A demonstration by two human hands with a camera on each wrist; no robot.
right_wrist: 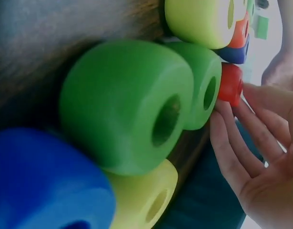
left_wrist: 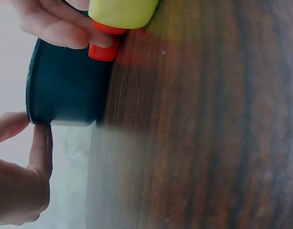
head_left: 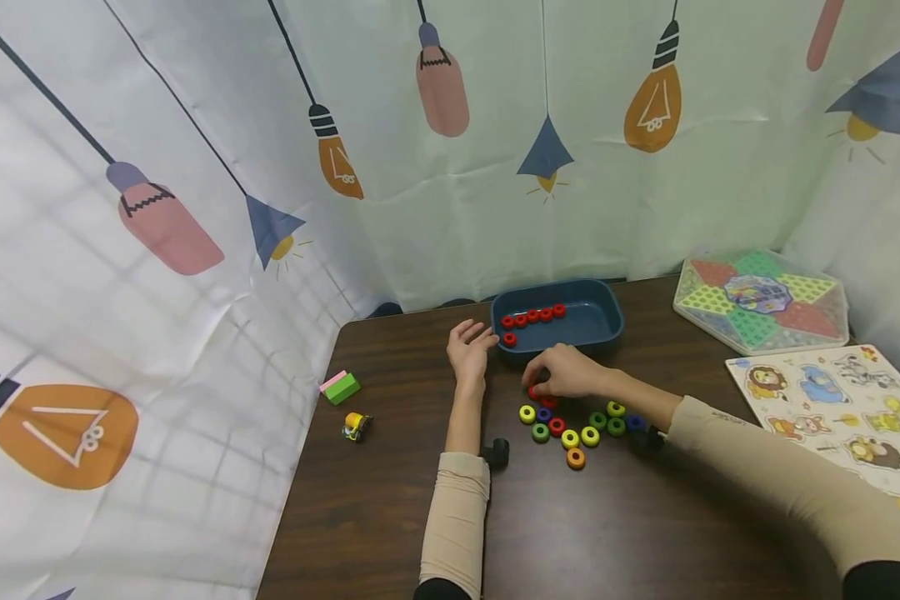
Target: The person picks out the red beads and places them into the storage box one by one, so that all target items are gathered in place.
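Note:
My left hand (head_left: pixel 468 358) is at the left end of a dark blue plastic bin (head_left: pixel 594 321), its fingers extended and touching the outer wall near the rim. Inside the bin, several red beads (head_left: pixel 533 316) stand in a row, with one more in front. Just before the bin, my right hand (head_left: pixel 570 371) reaches down and pinches a red bead (right_wrist: pixel 230 83) between thumb and fingers. Another red bead (head_left: pixel 549 402) lies close by, partly under the hand. Around it are loose yellow (head_left: pixel 527 414), green (head_left: pixel 540 432), blue and orange beads (head_left: pixel 575 458), all with centre holes.
At the left of the brown table (head_left: pixel 390 500) lie a pink and green block (head_left: pixel 341 387) and a small yellow toy (head_left: pixel 356 426). A clear hexagonal case (head_left: pixel 761 300) and an animal picture board (head_left: pixel 840 408) lie on the right. A printed curtain (head_left: pixel 465 217) hangs behind.

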